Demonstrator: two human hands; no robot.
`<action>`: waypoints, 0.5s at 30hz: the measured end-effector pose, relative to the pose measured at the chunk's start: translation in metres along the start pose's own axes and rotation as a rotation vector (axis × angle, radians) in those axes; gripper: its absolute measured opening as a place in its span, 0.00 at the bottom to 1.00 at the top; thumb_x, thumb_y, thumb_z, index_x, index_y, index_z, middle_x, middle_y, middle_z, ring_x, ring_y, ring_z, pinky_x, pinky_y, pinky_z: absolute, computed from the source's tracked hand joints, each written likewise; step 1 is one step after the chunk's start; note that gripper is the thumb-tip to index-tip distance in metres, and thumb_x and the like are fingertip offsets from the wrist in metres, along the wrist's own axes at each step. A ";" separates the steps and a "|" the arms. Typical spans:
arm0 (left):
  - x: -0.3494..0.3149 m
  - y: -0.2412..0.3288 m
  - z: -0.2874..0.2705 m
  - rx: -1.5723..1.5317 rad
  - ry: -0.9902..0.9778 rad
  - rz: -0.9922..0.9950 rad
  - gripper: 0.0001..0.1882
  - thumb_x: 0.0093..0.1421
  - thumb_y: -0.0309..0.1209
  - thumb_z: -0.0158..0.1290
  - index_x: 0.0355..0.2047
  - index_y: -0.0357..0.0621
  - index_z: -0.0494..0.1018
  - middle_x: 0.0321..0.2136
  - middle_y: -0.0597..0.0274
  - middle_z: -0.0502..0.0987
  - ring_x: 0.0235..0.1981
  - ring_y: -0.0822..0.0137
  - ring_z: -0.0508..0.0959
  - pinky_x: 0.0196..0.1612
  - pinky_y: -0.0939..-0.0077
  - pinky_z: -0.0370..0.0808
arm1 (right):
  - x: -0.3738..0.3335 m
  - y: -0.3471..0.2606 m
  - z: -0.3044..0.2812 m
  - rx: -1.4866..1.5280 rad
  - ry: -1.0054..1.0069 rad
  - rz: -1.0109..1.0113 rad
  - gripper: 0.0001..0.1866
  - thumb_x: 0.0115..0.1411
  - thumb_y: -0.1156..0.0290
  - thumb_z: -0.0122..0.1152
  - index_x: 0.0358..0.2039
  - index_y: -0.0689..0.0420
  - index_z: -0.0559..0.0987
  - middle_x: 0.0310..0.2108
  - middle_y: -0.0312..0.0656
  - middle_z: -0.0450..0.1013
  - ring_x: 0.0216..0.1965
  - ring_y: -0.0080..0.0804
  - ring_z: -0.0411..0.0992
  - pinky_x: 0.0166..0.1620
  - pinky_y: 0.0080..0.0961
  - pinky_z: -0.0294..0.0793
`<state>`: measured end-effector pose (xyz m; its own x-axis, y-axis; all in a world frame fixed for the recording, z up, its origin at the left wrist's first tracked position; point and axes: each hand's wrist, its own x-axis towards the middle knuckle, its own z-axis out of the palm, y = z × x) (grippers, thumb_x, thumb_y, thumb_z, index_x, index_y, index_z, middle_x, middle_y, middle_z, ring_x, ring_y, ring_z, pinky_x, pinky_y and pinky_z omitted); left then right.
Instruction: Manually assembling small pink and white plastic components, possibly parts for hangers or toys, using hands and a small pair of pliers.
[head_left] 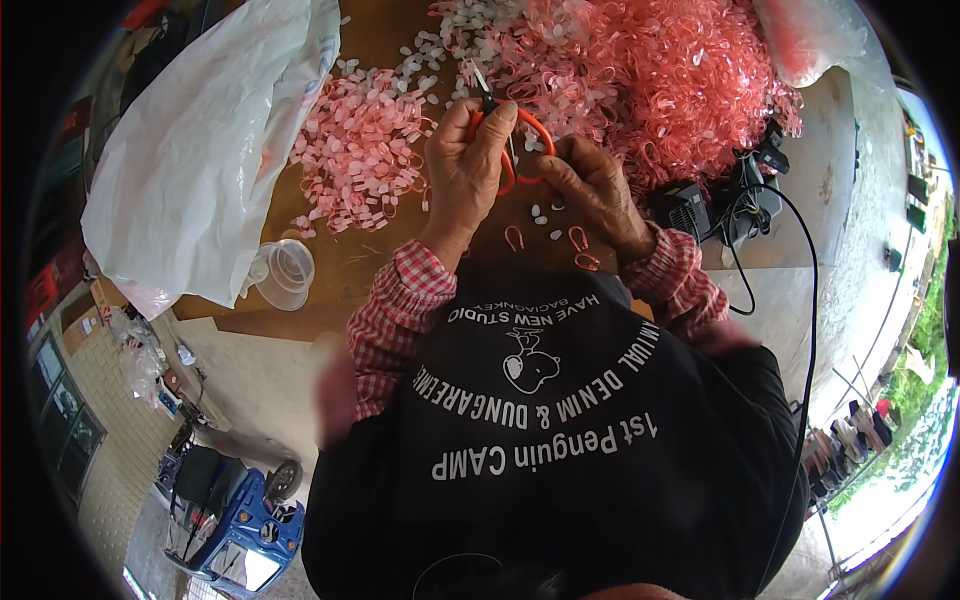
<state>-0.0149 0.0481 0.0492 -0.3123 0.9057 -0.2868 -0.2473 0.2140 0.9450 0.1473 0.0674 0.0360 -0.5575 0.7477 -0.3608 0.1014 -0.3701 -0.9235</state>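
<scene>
A pair of orange-handled scissors is held between my hands over the brown table, its blades pointing up and to the left. My left hand is closed around the scissors near the pivot, thumb on top. At the right edge of the handles, my right hand is closed, with thumb and finger pressed against the orange loop. Whether either hand also pinches a small piece cannot be made out. Below them lie a few loose pink loops and small white oval pieces.
A large heap of pink loops covers the far right, and a smaller pink pile lies left. Nearby are a white plastic bag, a clear plastic cup and a black corded device. Its cable hangs at the right.
</scene>
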 end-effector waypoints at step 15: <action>0.001 0.003 -0.005 -0.071 -0.045 -0.112 0.14 0.61 0.43 0.50 0.26 0.48 0.71 0.17 0.77 0.67 0.14 0.85 0.61 0.15 0.90 0.56 | -0.003 -0.009 0.003 0.129 0.042 0.068 0.12 0.63 0.62 0.53 0.32 0.60 0.74 0.23 0.27 0.66 0.25 0.12 0.61 0.27 0.14 0.61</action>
<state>-0.0210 0.0478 0.0511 -0.2381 0.8932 -0.3814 -0.3431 0.2900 0.8934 0.1454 0.0668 0.0456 -0.5174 0.7401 -0.4297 0.0295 -0.4864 -0.8733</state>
